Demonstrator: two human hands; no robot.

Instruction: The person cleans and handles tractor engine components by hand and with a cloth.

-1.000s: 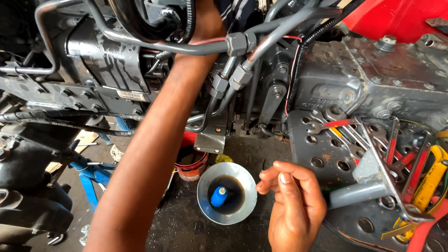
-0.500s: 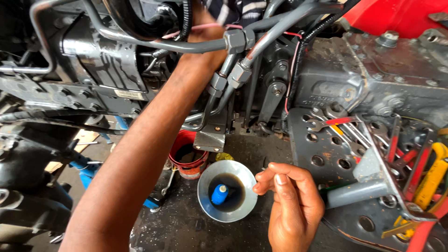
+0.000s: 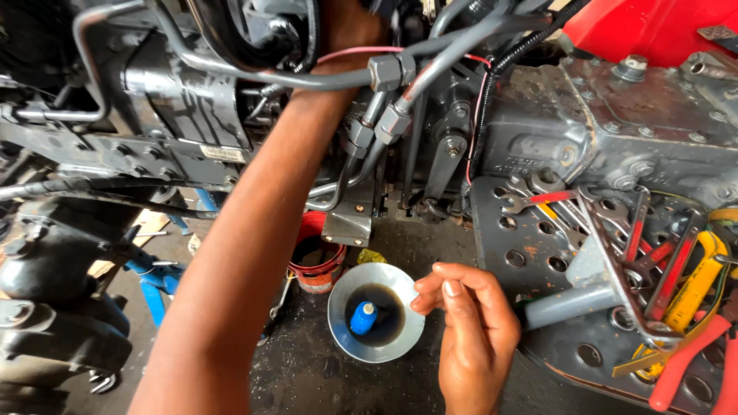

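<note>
Reaching deeper than before, left hand [image 3: 350, 31] vanishes among grey hoses, fingers unreadable, while right hand [image 3: 469, 330], fingertips pinched together on nothing visible, hovers beside the shallow round metal bowl [image 3: 346, 338] of dark oil on the floor, likely light, slick, best gripped by its rim.

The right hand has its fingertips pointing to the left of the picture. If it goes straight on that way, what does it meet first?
Probably the metal bowl with the blue piece in dark liquid: the right hand has its fingertips at the bowl's rim. The hand may be higher than the bowl; depth is unclear.
</note>
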